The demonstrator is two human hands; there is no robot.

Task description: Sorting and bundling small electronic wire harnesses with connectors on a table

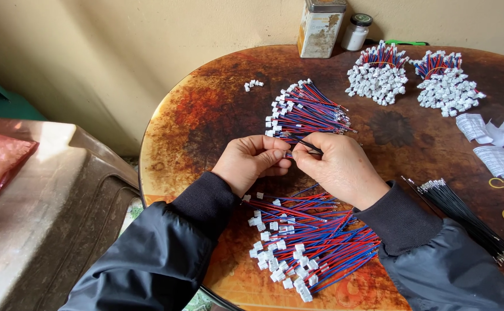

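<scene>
Left hand [250,161] and right hand [335,167] meeting at table [206,115] centre, both grips pinching a black wire [305,143], wired plugs [303,109] at 12 o'clock, more plugs [306,242] at 6 o'clock

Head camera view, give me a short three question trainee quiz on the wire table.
1. True or false: the right hand pinches a thin black wire.
2. Which loose pile of red and blue wires with white plastic connectors lies nearer the person: A, the one below the hands, or B, the one above them?
3. What lies right of the right sleeve?

Key
1. True.
2. A.
3. A bundle of black wires with metal tips on the round brown table.
</scene>
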